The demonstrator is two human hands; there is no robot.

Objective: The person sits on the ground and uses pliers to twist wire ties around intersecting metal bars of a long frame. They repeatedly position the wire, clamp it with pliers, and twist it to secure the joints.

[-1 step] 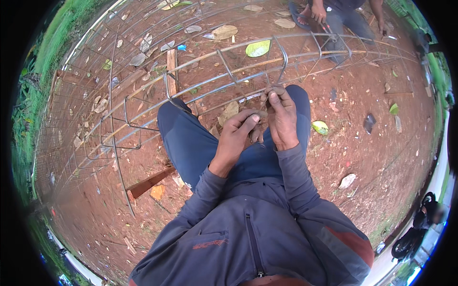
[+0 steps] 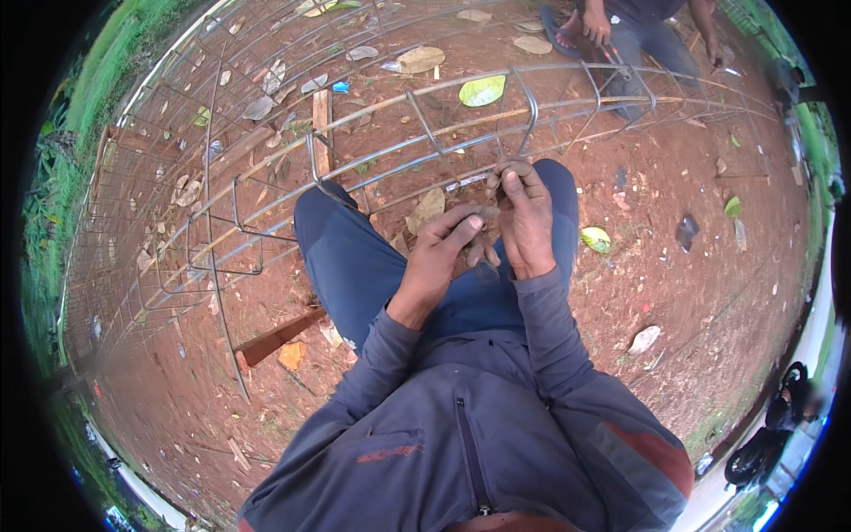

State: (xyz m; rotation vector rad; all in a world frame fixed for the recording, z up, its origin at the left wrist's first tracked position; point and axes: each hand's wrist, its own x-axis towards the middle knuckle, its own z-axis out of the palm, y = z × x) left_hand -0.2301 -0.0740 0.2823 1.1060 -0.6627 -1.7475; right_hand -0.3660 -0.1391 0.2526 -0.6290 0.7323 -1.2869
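Head view: left hand (image 2: 443,235) curled, thumb bent to forefinger; right hand (image 2: 526,204) just beside it, slightly farther out, fingers bunched. Can't tell from where I stand what either grips, too small. Steel cage (image 2: 534,106) runs across red dirt (image 2: 709,319) just beyond both hands. Yellow-green leaf (image 2: 479,91) shows between bars; co-worker's hand (image 2: 597,27) at red-handled tool (image 2: 612,54) near cage

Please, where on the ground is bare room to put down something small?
Right of your right knee, the soil is mostly bare between the yellow-green leaf, the dark scrap and the pale scrap. It is crowded ahead and to the left, where metal bars stretch above dry leaves; ahead to the right are another person's legs.
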